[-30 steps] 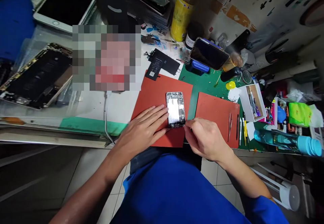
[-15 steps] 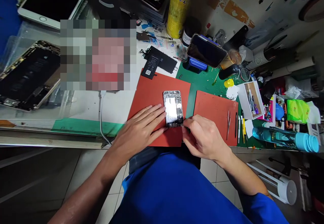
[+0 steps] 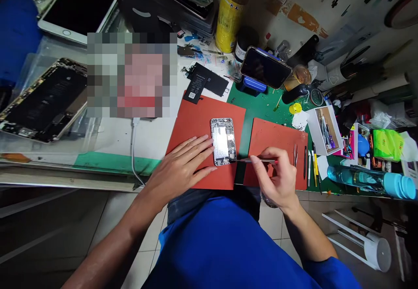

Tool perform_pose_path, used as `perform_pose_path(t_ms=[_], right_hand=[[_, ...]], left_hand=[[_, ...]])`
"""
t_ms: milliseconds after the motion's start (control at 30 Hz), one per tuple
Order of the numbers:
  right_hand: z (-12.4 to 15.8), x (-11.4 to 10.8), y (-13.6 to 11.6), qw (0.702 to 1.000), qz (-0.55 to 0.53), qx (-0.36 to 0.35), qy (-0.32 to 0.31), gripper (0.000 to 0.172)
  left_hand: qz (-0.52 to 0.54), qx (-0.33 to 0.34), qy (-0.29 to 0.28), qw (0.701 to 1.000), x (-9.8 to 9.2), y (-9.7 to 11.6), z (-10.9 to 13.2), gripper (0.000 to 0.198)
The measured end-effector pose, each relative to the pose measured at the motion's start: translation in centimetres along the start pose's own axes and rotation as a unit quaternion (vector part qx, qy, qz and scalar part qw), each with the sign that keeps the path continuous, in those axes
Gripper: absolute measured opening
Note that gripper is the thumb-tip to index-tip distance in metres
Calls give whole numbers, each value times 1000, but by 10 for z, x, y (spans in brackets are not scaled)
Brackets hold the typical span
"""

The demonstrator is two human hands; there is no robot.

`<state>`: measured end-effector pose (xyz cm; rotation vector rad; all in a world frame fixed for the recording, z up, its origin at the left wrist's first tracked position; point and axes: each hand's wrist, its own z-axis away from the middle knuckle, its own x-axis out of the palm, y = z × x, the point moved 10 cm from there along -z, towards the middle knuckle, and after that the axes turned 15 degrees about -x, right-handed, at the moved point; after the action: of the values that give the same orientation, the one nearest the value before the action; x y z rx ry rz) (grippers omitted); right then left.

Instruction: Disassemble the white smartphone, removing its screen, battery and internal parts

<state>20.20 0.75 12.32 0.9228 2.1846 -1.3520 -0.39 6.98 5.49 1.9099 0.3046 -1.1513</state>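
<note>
An opened phone body [image 3: 222,143], its circuit parts and bright metal inside bare, lies on a red-brown mat [image 3: 192,123]. My left hand [image 3: 187,162] rests flat on that mat with its fingers stretched out, fingertips against the phone body's left edge. Off to the right, my right hand [image 3: 276,173] pinches a slim pointed tool [image 3: 253,160] with a red end; its exact kind is unclear. The tool's tip reaches the lower right corner of the phone body. A black phone battery [image 3: 197,86] lies across the mat's upper edge.
A second red-brown mat [image 3: 274,136] lies to the right, with tweezers [image 3: 295,154] on it. A phone on a blue stand [image 3: 251,84] stands behind. A tray of tools [image 3: 326,128] and a blue bottle [image 3: 362,178] are at right. Another opened phone [image 3: 45,102] lies left.
My right hand has drawn back to the right from the phone's corner, and the slim tool now shows between its fingers and the phone. My left hand stays in place.
</note>
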Motion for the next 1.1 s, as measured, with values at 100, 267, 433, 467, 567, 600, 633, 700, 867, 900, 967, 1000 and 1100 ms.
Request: perform_pose_path(t_ms=[100,267,433,467,567,600,633,700,867,900,967,1000,1100], right_hand=[[29,-7,41,968,-132,177,119,23],[62,10,70,883,-299,300,205,35],[72,7,75,846,-347,317,252,42],[73,6,75,841,-354,318,256,42],[81,1,81,830,-366,320,274,43],[87,-2,84,828,-358,322,288,43],[94,-5,87,828,-341,324,305,42],[110,-13,94,835,-287,328,337,42],[135,-12,99,873,-199,309,319,37],[136,-10,100,879,-196,304,311,35],[135,-9,100,887,-197,289,301,32],[133,-10,99,891,-198,278,300,31],[126,-14,95,901,-198,246,298,27]], left_hand=[[9,-24,3,1000,-9,6,-6,34],[56,-69,-3,996,-11,36,-25,22],[75,-32,-32,996,10,69,-43,26],[75,-15,-40,996,13,74,-45,28],[83,4,-70,994,17,82,-53,30],[85,-4,-75,994,17,81,-59,29],[86,-16,-78,993,16,81,-66,27],[86,-31,-83,992,18,83,-85,27],[85,15,-142,986,58,115,-140,29],[73,29,-162,984,72,122,-149,30],[36,56,-190,980,98,132,-163,32],[12,67,-198,978,108,135,-168,33],[-45,90,-207,973,128,137,-177,35]])
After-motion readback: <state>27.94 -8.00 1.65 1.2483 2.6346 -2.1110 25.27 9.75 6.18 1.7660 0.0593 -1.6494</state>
